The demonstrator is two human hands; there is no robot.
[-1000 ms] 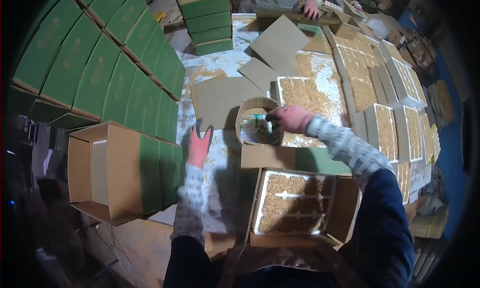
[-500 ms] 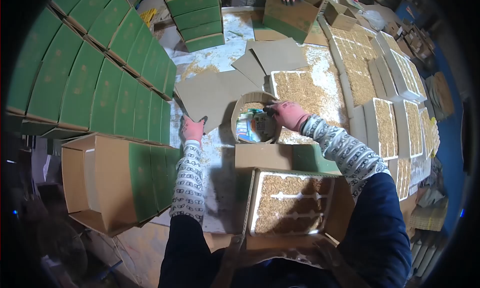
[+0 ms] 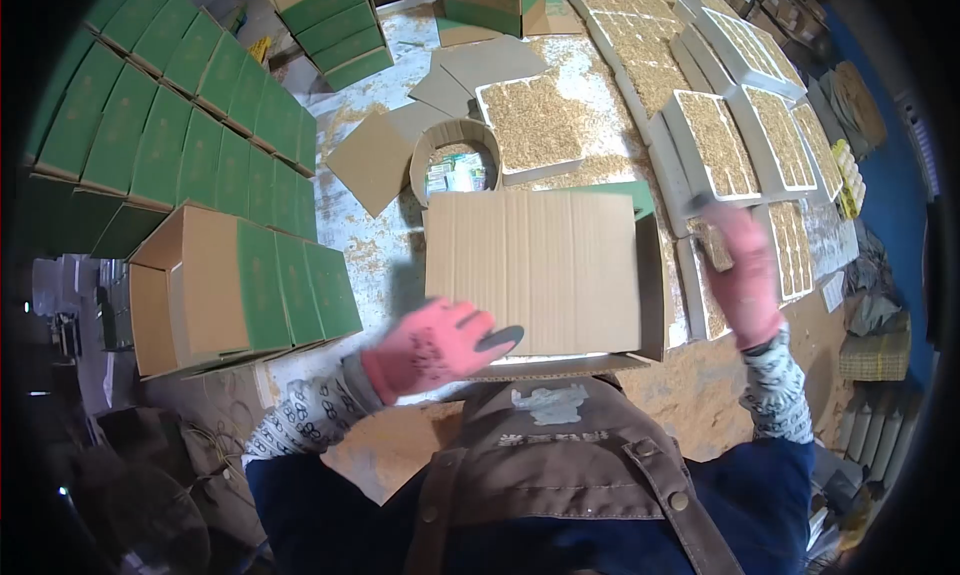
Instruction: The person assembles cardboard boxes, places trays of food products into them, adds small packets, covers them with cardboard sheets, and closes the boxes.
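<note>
A plain cardboard sheet (image 3: 535,270) lies over the open box in front of me, hiding what is inside. My left hand (image 3: 435,350), in a pink and black glove, is at the sheet's near left corner with its fingers apart. Right of the box, my right hand (image 3: 740,265) is raised near the white trays, blurred by motion; its fingers look spread and nothing shows in them. Beyond the sheet stands a round cardboard tub (image 3: 416,175) holding small printed packets (image 3: 458,173). Beside the tub is a white tray filled with brown granular material (image 3: 530,123).
Green boxes (image 3: 160,135) are stacked at the left, with an open box (image 3: 190,285) nearer me. Loose cardboard sheets (image 3: 375,160) lie left of the tub. Filled white trays (image 3: 710,140) line the right. Another green and brown box (image 3: 485,5) stands at the far edge.
A cardboard sheet now covers the near box. My left hand has come from the loose sheets to the box, and my right hand has left the tub and moved right. The view has shifted.
</note>
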